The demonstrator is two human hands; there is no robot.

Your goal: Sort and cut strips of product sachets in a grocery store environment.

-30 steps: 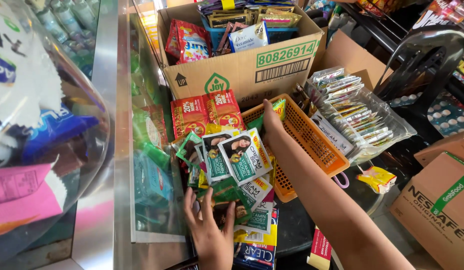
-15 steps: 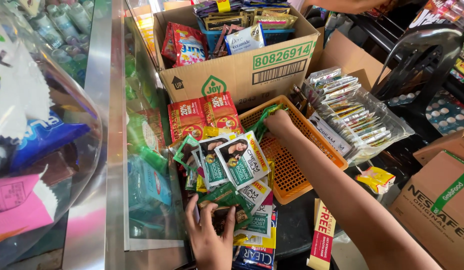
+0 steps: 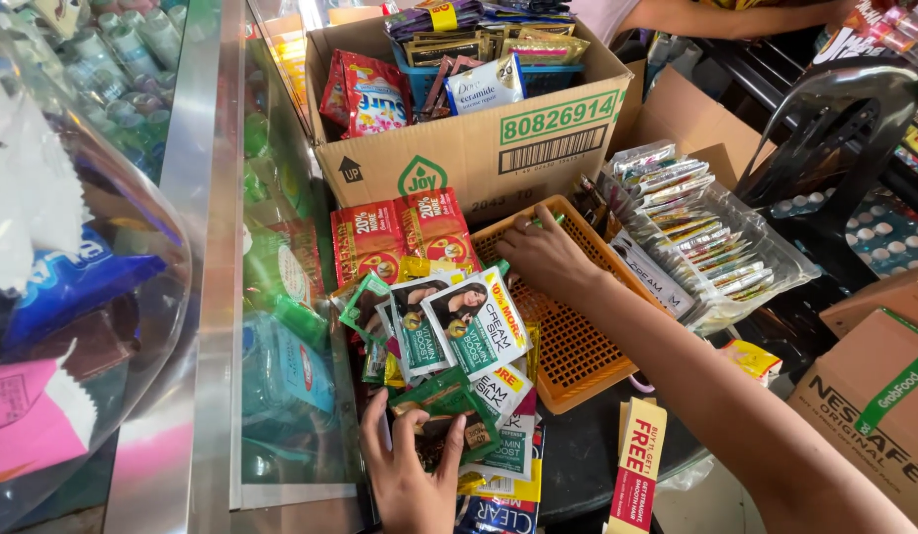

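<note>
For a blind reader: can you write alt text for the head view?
The left hand grips green sachets piled beside a glass case, while the right hand reaches into an orange basket. Behind stands a cardboard box full of packets.

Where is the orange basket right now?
In the head view, the orange basket sits centre-right, under the right hand, below the cardboard box.

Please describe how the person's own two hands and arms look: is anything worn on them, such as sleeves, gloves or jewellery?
Both are bare. The left hand shows no glove and no ring on the visible fingers; its wrist is cut off by the picture edge. The right hand is also ungloved, and its long, slim forearm shows no sleeve, watch or bracelet up to the frame edge. Nails look short and unpainted.
</note>
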